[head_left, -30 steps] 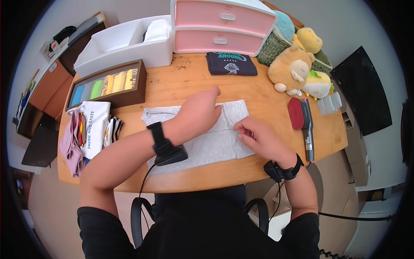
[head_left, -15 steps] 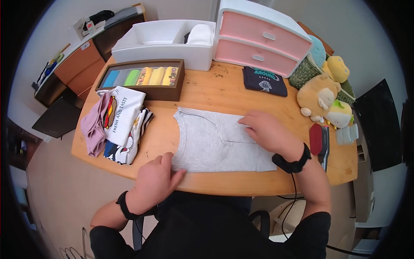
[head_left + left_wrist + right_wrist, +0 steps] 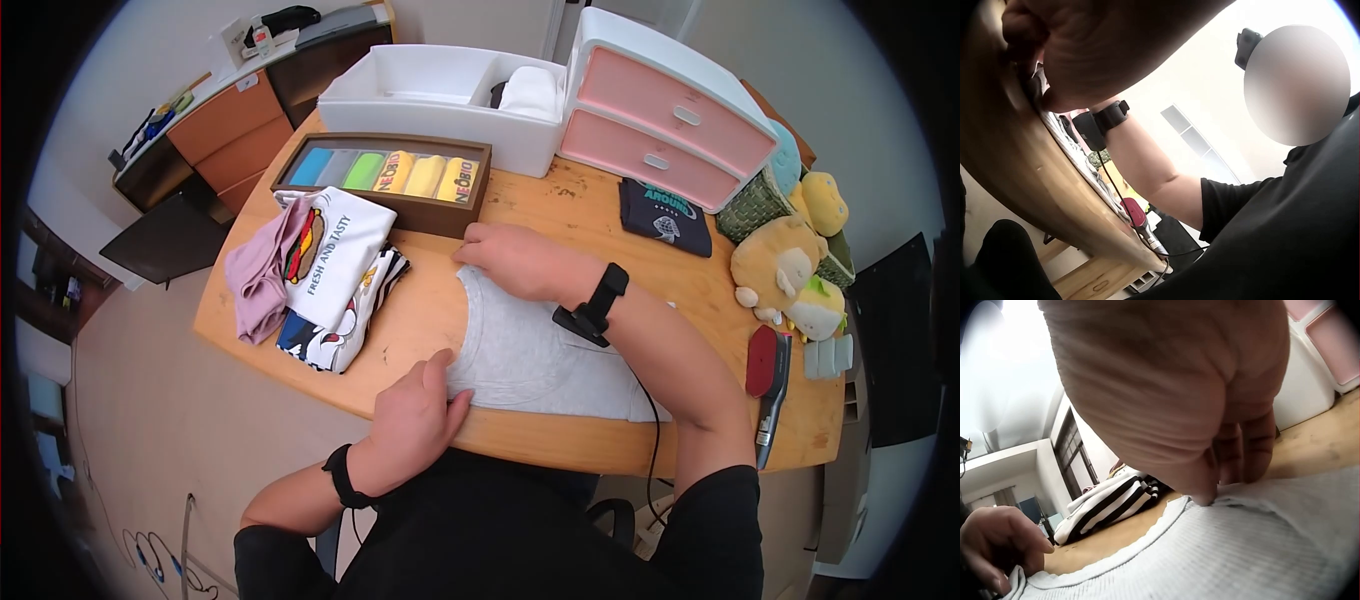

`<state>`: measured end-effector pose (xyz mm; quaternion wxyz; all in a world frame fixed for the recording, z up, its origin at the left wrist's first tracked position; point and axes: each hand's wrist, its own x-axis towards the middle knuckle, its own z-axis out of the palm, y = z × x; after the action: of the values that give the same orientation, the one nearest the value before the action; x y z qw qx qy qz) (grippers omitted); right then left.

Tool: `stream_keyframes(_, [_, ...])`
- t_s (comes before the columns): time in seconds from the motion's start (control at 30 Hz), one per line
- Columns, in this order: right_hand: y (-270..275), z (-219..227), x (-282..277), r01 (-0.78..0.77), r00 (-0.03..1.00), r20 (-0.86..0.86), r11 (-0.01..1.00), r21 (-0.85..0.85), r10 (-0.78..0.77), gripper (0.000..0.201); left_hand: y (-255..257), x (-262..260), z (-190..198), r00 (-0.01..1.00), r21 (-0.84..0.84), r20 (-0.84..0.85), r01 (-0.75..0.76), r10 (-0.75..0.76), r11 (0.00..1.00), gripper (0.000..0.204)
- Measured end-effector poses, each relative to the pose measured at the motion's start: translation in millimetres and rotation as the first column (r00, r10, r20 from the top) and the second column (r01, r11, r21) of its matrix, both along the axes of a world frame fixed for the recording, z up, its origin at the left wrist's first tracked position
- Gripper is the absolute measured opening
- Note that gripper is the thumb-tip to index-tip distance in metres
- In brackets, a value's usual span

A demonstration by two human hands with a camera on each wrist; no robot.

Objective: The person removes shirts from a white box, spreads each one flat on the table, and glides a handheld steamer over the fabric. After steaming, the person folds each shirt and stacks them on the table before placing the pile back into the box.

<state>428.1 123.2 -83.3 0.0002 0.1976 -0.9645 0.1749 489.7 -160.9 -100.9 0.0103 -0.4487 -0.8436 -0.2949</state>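
Observation:
A light grey folded garment [image 3: 530, 365] lies on the wooden table in front of the person, its curved neckline edge facing left. At its near left corner, the left hand [image 3: 415, 410] pinches the edge; in the right wrist view a small fold of cloth rises at the left hand's [image 3: 1004, 547] fingertips. The right hand [image 3: 525, 262] reaches across to the far left corner. Seen from the right wrist, the right hand's thumb and fingers [image 3: 1207, 487] pinch the cloth there. The right forearm covers part of the garment's far side.
Left of the garment lies a pile of folded shirts [image 3: 335, 260]. Behind are a brown box [image 3: 445, 212] of rolled cloths, a white bin [image 3: 430, 125] and pink drawers [image 3: 640, 120]. A dark folded shirt [image 3: 665, 215], plush toys [image 3: 780, 265] and a red-headed brush [image 3: 768, 370] stand right.
The left hand went from over the garment to its near left corner. The right hand moved from the right part to the far left corner. The head view has turned left.

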Motion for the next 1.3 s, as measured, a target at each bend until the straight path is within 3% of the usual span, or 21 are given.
stream_keyframes(0.23, [-1.5,5.9,-2.2,0.007,0.999,0.044,1.0,0.023,-0.008,0.023,6.4,4.2,-5.2,0.998,0.061,0.056,-0.001,-0.002,0.998,0.048])
stream_keyframes(0.33, [5.2,18.4,12.4,0.01,1.0,-0.005,0.997,-0.08,-0.01,0.019,8.5,4.6,-5.6,0.995,0.106,0.048,0.082,-0.088,0.991,0.044])
stream_keyframes(0.43, [21.0,37.9,40.3,0.001,0.995,-0.094,0.985,-0.17,-0.017,0.018,19.7,5.5,5.7,0.953,0.204,-0.038,0.302,-0.301,0.931,0.044])
stream_keyframes(0.53, [36.8,62.7,78.0,0.048,0.993,-0.105,0.993,-0.104,-0.059,0.014,43.1,13.7,18.3,0.838,0.204,-0.154,0.545,-0.523,0.813,0.045])
stream_keyframes(0.67, [67.2,60.7,114.0,0.121,0.988,-0.09,0.991,-0.061,-0.126,0.015,82.8,32.2,25.7,0.739,0.093,-0.17,0.671,-0.652,0.736,0.045])
stream_keyframes(0.87, [90.0,37.8,135.6,0.196,0.977,-0.085,0.98,-0.028,-0.197,0.019,112.8,56.8,16.9,0.66,-0.039,-0.175,0.737,-0.731,0.675,0.046])
stream_keyframes(1.13, [104.8,17.6,144.6,0.303,0.952,-0.015,0.951,-0.066,-0.304,0.021,133.9,66.7,5.5,0.66,-0.048,-0.09,0.745,-0.746,0.665,0.041])
stream_keyframes(1.23, [109.7,20.9,171.4,0.414,0.884,-0.22,0.909,-0.043,-0.413,0.024,141.8,46.6,15.8,0.736,0.046,-0.046,0.677,-0.676,0.734,0.038])
stream_keyframes(1.3, [100.8,24.4,202.5,0.647,0.73,-0.19,0.753,-0.115,-0.657,0.024,155.8,13.2,24.9,0.828,0.077,-0.096,0.559,-0.552,0.826,0.036])
